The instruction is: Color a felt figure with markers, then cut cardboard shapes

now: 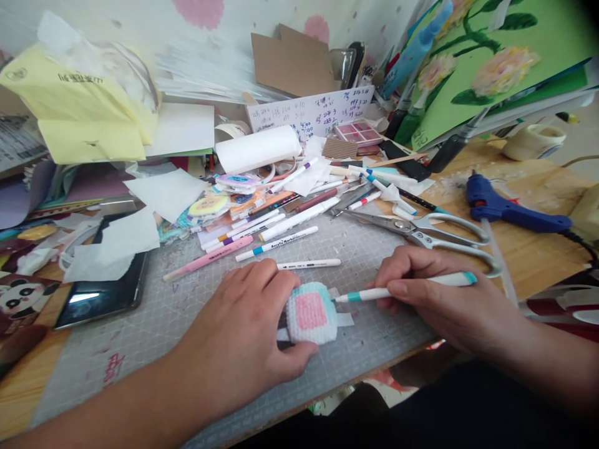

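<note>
Sponge (311, 312), half-hidden, pinched by left hand (243, 324); right hand (428, 293) grips marker (402, 288).

Left hand (243, 330) steadies a foam piece (311, 313); right hand (435, 296) applies a teal marker (402, 288).

- One head-worn view, looking forward and down, close over the tabletop (538, 249).
- Forearms enter from the bottom edge; clutter fills the upper frame.

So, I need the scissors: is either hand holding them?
No, the scissors lie on the mat beyond the right hand, which holds a pen.
</note>
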The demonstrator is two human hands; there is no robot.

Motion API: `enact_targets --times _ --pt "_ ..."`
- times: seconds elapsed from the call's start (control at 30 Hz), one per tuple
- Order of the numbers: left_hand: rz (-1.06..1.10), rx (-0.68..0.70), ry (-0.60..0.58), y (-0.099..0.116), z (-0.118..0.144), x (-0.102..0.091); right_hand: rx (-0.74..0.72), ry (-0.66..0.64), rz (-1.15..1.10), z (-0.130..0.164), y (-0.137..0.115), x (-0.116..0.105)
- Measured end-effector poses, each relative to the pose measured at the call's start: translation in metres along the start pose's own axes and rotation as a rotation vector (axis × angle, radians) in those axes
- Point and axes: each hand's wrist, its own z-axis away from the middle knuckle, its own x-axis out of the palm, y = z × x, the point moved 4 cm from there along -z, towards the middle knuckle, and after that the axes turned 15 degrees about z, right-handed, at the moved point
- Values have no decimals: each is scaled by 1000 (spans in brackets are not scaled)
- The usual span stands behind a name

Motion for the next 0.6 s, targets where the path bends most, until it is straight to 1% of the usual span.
enact_targets --times 0.13,0.2,0.3,0.4,0.53,0.6 --pt "5 8 9 -1 0 1 -4 -6 -33 0 1 1" --pt "5 9 12 -2 0 1 -1 17 -22 0 2 0" --pt "5 13 18 -1 0 1 13 1 -1 0 2 1" --pt "1 17 14 -2 0 1 -1 33 -6 0 1 1" --pt "-10 26 23 -1 -2 1 8 -18 28 2 -2 3" --pt "-11 32 27 -1 -2 1 5 -8 48 3 -5 4"
